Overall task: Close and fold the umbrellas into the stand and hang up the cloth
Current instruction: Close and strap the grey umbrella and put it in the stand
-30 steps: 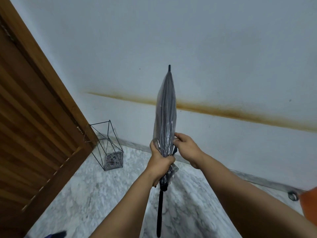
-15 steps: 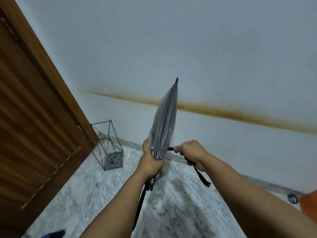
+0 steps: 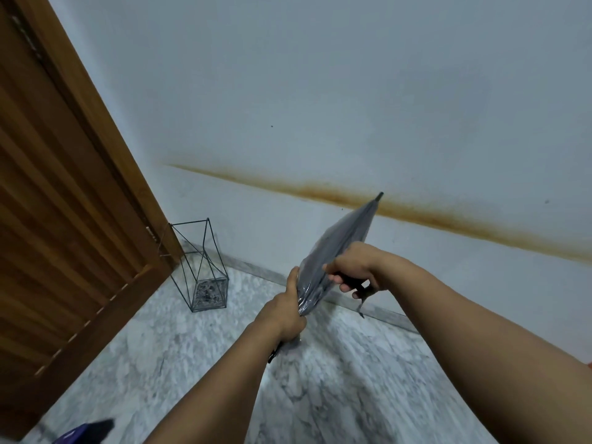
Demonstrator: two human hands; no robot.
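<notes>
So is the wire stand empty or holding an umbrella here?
Empty: the wire stand shows only bare frame; the closed umbrella is gripped by both hands.

Both forearms reach forward. The left hand [image 3: 286, 310] is fisted in a tight grip; the right hand [image 3: 354, 267], higher and just beside it, curls its fingers [image 3: 347, 287] downward.

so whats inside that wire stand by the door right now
No umbrella stands in the wire stand; through its open frame only a speckled base shows. The one closed umbrella in view is held by the left hand, while the right hand grips its strap.
</notes>
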